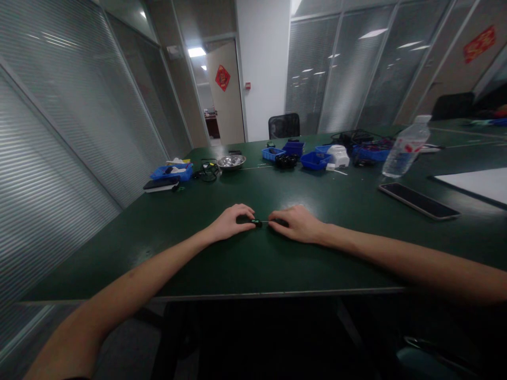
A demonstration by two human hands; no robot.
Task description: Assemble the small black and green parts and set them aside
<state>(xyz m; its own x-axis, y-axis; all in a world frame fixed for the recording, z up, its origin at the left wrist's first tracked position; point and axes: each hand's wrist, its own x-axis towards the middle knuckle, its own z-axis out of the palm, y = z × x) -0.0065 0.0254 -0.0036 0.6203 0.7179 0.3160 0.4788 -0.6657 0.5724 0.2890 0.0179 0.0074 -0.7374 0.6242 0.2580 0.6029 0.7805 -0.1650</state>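
Observation:
Over the near middle of the green table (237, 264), my left hand (229, 224) pinches a small black piece with a green mark (256, 222) between thumb and fingers. From its right end a thin pale rod (265, 221) runs across to my right hand (298, 224). My right thumb and fingers close on the rod's other end, around something dark that is mostly hidden by the fingers. Both hands rest low, at or just above the tabletop. The small piece is too small and dim for me to tell its kind.
A clear plastic bottle (407, 148) and a phone (419, 201) lie to the right, near a white sheet (477, 183). Farther back stand a metal bowl (231, 162), blue trays (315, 160) with black cables, and a left blue tray (171, 172) beside a dark flat box (161, 184).

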